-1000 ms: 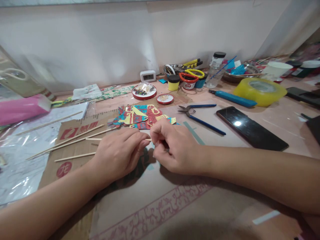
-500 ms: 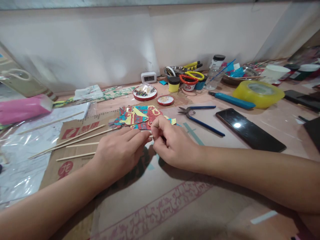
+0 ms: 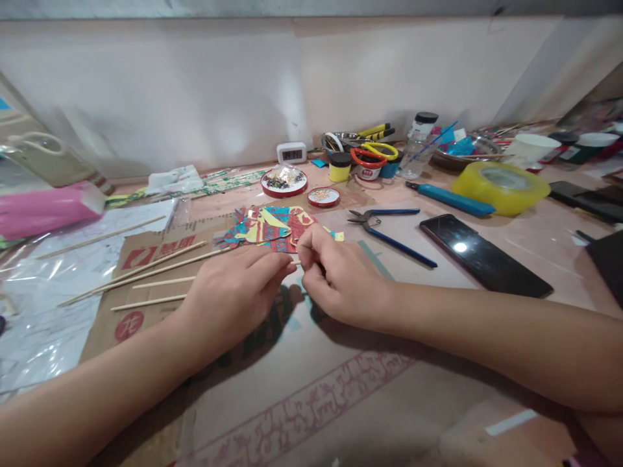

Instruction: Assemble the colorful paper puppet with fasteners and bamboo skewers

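Observation:
My left hand [image 3: 233, 282] is closed, palm down, its thumb and fingertips pinching a thin pale wooden stick [image 3: 297, 263]. Only a short bit of that stick shows between my hands. My right hand [image 3: 335, 275] meets it from the other side, fingers curled and pinched on the same stick; its tip is hidden in them. Just behind my fingers lies a painted paper figure [image 3: 272, 228] in red, yellow and blue with small metal fasteners. Several loose bamboo sticks [image 3: 146, 264] rest on the cardboard [image 3: 117, 350] beside my left hand, some running behind it.
Blue-handled pliers [image 3: 399, 243] and a black phone [image 3: 487, 256] lie right of my hands. Farther back are a blue utility knife [image 3: 452, 198], a yellow tape roll [image 3: 501, 188], lids of beads [image 3: 283, 189] and fasteners [image 3: 323, 203], paint pots [image 3: 339, 167] and a clock [image 3: 291, 153].
The view has shifted slightly. Both hands keep their pinch on the stick, with a slightly wider gap between the fingertips.

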A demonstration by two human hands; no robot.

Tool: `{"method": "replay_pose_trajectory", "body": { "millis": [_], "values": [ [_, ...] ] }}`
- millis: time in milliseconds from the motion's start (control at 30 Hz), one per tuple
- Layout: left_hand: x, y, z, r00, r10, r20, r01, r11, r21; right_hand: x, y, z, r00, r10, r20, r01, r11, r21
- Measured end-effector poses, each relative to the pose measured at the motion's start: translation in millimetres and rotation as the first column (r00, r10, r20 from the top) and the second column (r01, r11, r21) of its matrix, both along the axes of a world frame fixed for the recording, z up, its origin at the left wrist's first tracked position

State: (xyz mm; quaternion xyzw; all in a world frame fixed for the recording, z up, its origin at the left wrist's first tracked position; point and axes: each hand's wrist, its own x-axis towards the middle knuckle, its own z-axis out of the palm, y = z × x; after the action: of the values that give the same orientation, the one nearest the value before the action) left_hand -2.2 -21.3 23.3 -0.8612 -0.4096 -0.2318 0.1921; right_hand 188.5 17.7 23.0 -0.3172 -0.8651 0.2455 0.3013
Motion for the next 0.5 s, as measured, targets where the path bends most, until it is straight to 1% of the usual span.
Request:
{"method": "replay_pose_trajectory", "body": {
  "millis": [100, 167, 200, 233, 267, 300, 367, 433, 467, 500],
  "values": [
    [-3, -3, 2.2, 0.988, -0.051, -0.144, 0.069, 0.99, 0.125, -2, -3, 0.4, 0.996, -0.009, -0.094, -0.01, 0.98, -0.199],
    [-4, -5, 4.3, 0.972, -0.058, -0.227, 0.096, 0.982, 0.161, -3, -4, 0.5, 0.988, 0.001, -0.157, -0.05, 0.95, -0.308],
    [-4, -5, 4.8, 0.969, -0.06, -0.239, 0.102, 0.981, 0.167, -2, -4, 0.6, 0.985, 0.006, -0.172, -0.065, 0.938, -0.34],
    [-3, -5, 4.9, 0.971, -0.059, -0.23, 0.1, 0.981, 0.168, -2, -4, 0.8, 0.985, 0.01, -0.171, -0.069, 0.936, -0.345],
    [-2, -5, 4.5, 0.978, -0.053, -0.199, 0.086, 0.983, 0.163, -1, -3, 1.0, 0.988, 0.016, -0.153, -0.064, 0.947, -0.316],
    [-1, -5, 3.8, 0.988, -0.04, -0.152, 0.064, 0.986, 0.152, 0, -3, 1.1, 0.992, 0.023, -0.123, -0.053, 0.967, -0.248],
    [2, -4, 2.9, 0.999, -0.007, -0.043, 0.012, 0.995, 0.102, 2, -2, 0.8, 0.997, 0.048, -0.053, -0.049, 0.998, -0.029],
    [5, -4, 4.1, 0.999, 0.011, 0.043, -0.011, 1.0, -0.013, 4, 0, -0.4, 0.997, 0.073, 0.0, -0.071, 0.982, 0.176],
    [6, -4, 5.6, 0.997, 0.014, 0.073, -0.007, 0.996, -0.088, 4, 1, -1.3, 0.997, 0.076, 0.017, -0.078, 0.967, 0.241],
    [7, -4, 7.6, 0.995, 0.016, 0.095, 0.001, 0.986, -0.168, 4, 2, -2.1, 0.997, 0.072, 0.03, -0.078, 0.957, 0.279]
  ]
}}
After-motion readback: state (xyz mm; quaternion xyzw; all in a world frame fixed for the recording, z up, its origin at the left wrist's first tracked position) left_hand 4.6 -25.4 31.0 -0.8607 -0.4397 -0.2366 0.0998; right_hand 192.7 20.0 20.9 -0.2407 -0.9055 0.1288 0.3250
